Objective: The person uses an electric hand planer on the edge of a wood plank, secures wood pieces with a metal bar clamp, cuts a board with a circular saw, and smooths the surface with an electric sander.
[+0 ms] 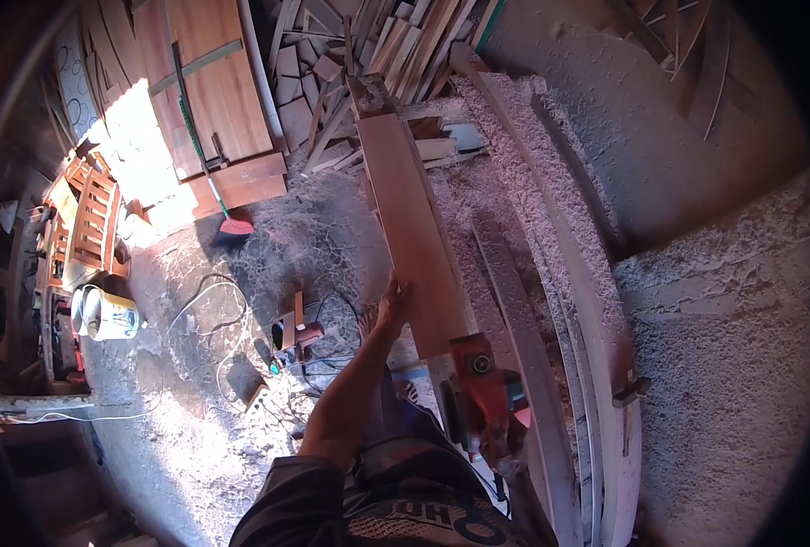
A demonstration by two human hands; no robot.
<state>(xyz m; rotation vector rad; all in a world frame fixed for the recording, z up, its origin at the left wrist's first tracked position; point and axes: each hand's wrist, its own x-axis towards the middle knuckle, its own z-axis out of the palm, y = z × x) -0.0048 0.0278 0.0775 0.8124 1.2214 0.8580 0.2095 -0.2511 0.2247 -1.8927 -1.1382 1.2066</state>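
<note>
The left hand (393,301) lies with its fingers closed on the left edge of a long reddish plank (414,228), which runs from near the person far toward a heap of wood offcuts (369,55). At the plank's near end, right of that hand, sits a red power planer (482,392); the right hand is hidden, so I cannot tell its grip.

Left arm (355,383) bare from the short sleeve (282,501) down to the hand; no glove, watch or ring visible. Shirt (396,510) dark grey, patterned, with large pale block lettering across the chest. Below the shirt hem, a patch of bluish-purple cloth, likely shorts (391,419); right arm not visible.
</note>
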